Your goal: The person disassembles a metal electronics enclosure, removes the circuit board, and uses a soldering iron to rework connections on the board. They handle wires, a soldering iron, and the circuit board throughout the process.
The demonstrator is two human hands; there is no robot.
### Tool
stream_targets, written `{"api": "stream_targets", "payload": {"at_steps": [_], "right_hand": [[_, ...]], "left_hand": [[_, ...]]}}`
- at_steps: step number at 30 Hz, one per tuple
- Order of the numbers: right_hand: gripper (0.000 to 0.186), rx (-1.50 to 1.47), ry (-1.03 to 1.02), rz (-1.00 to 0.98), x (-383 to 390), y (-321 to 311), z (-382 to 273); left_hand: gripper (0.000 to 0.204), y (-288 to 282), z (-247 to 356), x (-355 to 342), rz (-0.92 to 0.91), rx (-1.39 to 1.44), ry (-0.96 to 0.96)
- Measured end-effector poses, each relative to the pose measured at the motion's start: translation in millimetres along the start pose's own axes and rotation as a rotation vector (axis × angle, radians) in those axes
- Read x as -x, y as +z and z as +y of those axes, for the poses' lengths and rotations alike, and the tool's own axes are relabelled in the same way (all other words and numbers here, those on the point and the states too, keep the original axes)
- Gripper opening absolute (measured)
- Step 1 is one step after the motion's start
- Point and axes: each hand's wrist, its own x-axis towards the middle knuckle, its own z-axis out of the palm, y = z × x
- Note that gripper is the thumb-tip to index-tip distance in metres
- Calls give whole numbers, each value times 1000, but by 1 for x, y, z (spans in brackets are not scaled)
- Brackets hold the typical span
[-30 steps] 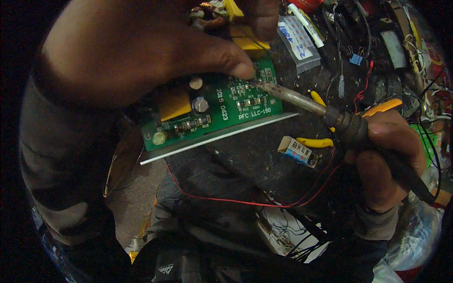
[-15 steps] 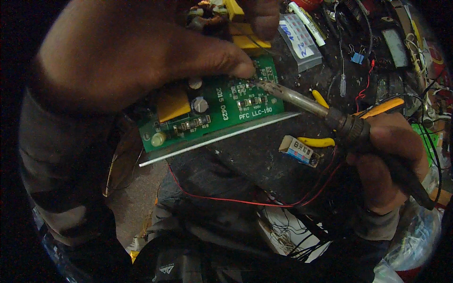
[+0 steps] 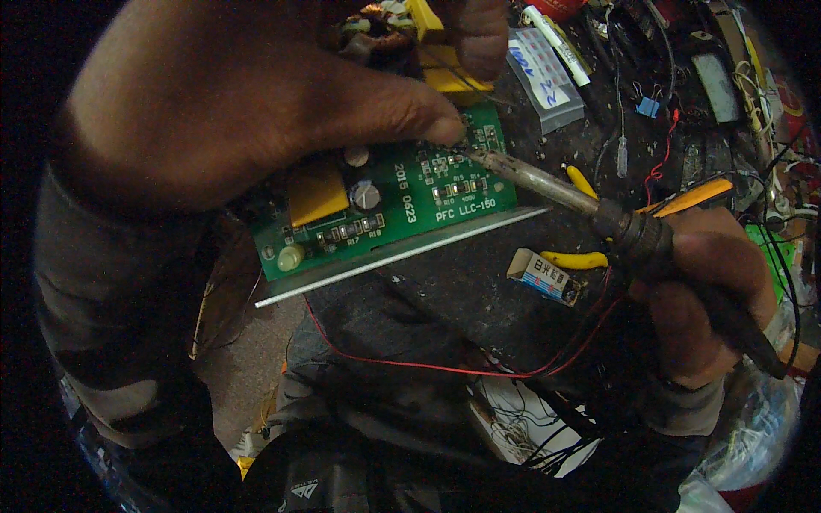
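Note:
My left hand (image 3: 299, 98) reaches over a green circuit board (image 3: 410, 197) and grips it, the thumb pressing near its upper right part. Yellow block-shaped parts, round capacitors and a copper-wound coil (image 3: 374, 27) stand on the board, and a metal strip (image 3: 402, 256) runs along its near edge. My right hand (image 3: 705, 291) is closed round the dark handle of a soldering iron (image 3: 547, 185). The iron's tip meets the small surface parts close to my left thumb; whether it touches them I cannot tell. Part of the board lies hidden under my left hand.
Below the iron, a small paper box (image 3: 544, 277) and a yellow-sleeved clip (image 3: 573, 259) lie on the dark bench. A clear bag (image 3: 547, 81), a white pen (image 3: 558, 43) and a blue binder clip (image 3: 647, 104) are farther back. Red wire (image 3: 428, 366) hangs along the near edge.
The board and my left hand have shifted very slightly right and down. The iron stays at nearly the same spot, in the same grip.

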Motion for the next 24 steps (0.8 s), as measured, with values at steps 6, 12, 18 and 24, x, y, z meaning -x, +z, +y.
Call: {"api": "stream_targets", "payload": {"at_steps": [6,12,18,24], "right_hand": [[36,5,4,1,1,0,1],[36,0,-15,-19,0,-2,2],[35,-17,-12,-11,-1,0,1],[34,31,-28,-38,-3,0,-2]], "left_hand": [[26,2,-1,1,5,0,-5],[25,3,-2,1,8,2,-6],[25,3,-3,1,11,6,-4],[25,4,-4,1,13,11,-1]]}}
